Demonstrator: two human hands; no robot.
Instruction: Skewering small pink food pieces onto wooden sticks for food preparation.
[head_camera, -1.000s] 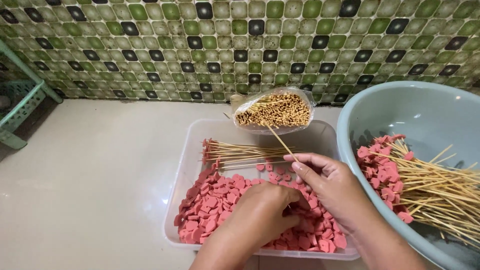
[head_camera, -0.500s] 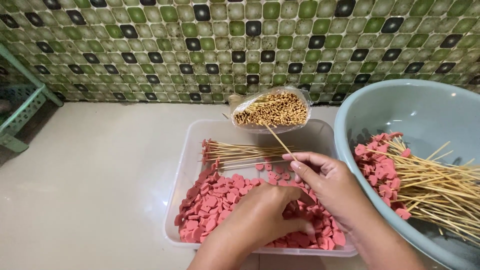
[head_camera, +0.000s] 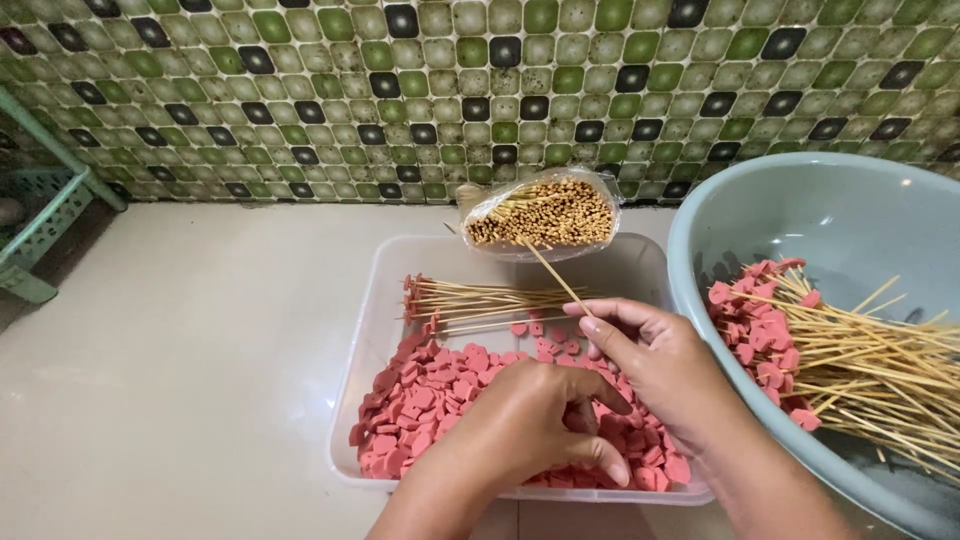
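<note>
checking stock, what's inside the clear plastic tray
Pink heart-shaped slices and a few loaded skewers lie in the clear tray. Both hands cover the slices beneath them.

Left hand (head_camera: 535, 420): lower centre of frame, fingers curled down into pink heart-shaped slices (head_camera: 430, 395) in clear plastic tray (head_camera: 375, 300). Right hand (head_camera: 665, 365): just right of left hand, grip pinched on single bamboo skewer (head_camera: 550, 275), which angles toward upper left. Loaded skewers (head_camera: 480, 300) lie across tray's far end. Bag of bare skewers (head_camera: 545, 213) rests at tray's far rim, against tiled wall (head_camera: 480, 80). Blue-grey basin (head_camera: 830, 220) at right of frame holds pile of finished skewers (head_camera: 850, 365). Tray rests on pale table (head_camera: 180, 350).
</note>
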